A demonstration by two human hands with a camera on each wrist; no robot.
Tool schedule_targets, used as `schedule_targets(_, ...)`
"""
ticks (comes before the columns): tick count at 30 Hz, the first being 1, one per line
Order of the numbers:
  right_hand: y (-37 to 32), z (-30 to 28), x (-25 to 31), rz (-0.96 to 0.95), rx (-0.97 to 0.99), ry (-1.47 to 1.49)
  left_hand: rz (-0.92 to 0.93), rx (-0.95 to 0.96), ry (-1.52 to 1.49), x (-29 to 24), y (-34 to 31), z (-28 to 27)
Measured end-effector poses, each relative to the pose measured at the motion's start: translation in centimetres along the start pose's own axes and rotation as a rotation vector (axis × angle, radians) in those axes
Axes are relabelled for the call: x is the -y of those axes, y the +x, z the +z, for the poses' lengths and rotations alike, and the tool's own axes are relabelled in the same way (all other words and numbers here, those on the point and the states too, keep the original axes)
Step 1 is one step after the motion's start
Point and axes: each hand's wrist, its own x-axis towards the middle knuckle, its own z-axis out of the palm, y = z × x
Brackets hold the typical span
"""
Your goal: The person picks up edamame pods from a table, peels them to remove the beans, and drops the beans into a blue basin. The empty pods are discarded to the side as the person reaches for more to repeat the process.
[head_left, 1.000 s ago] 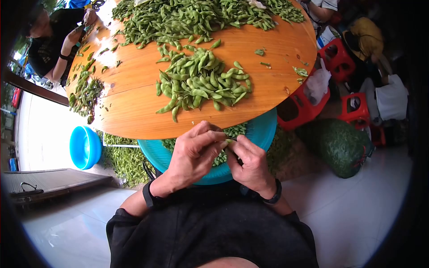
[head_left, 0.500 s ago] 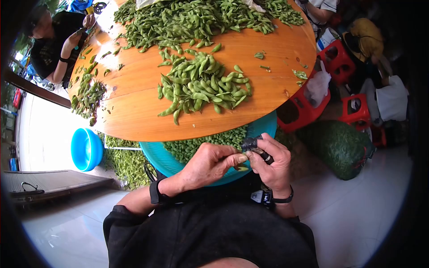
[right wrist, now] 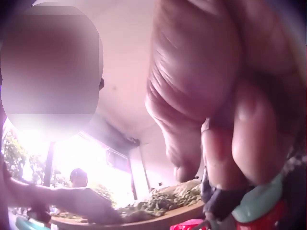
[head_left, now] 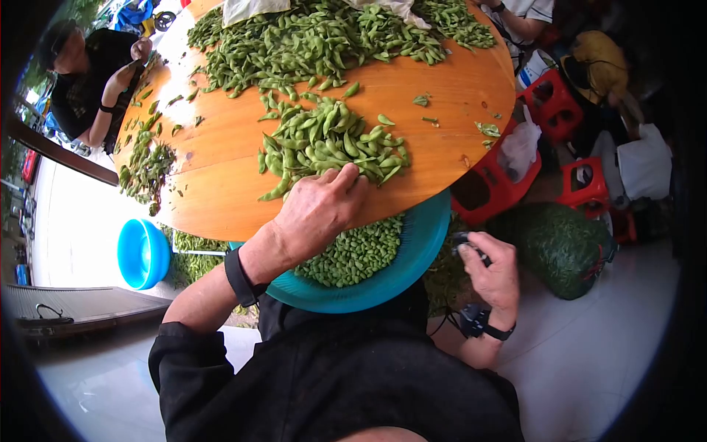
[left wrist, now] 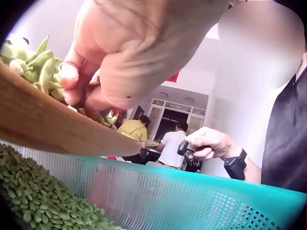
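Note:
My left hand (head_left: pixel 318 208) reaches over the table's near edge, its curled fingertips right at a small pile of green edamame pods (head_left: pixel 331 140). In the left wrist view its thumb and fingers come close together beside the pods; what lies between them is hidden. Below that wrist, a turquoise basin (head_left: pixel 434 247) with perforated sides holds many shelled green beans (head_left: pixel 350 256). My right hand (head_left: pixel 495 274) hangs out to the right of the basin, fingers loosely curled, with no pod showing in it. Black wraps (left wrist: pixel 183 147) cover some of its fingertips.
A larger heap of pods (head_left: pixel 294 48) covers the back of the wooden table (head_left: pixel 221 199). Leafy scraps (head_left: pixel 147 166) lie at its left. Red stools (head_left: pixel 497 188) and a full green sack (head_left: pixel 563 247) stand right; a blue basin (head_left: pixel 143 254) is left. A person sits across at the left.
Both hands were together over the basin with a pod between them. Since then they have parted: the left hand went up to the small pile, the right hand out to the right.

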Motion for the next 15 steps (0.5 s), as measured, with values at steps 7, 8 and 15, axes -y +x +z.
schedule_targets(7,1.8,7.4,4.1,0.178,0.226,0.597,-0.713,-0.082,-1.431,-1.7,-2.4,-1.0)
schedule_targets(8,2.1,8.1,4.5,0.203,0.251,0.669,-0.712,-0.083,-1.431,-2.1,-2.9,-0.9)
schedule_targets(15,2.5,9.5,5.1,0.248,0.338,0.98,-0.687,-0.223,-1.642,-3.7,-5.5,1.0)
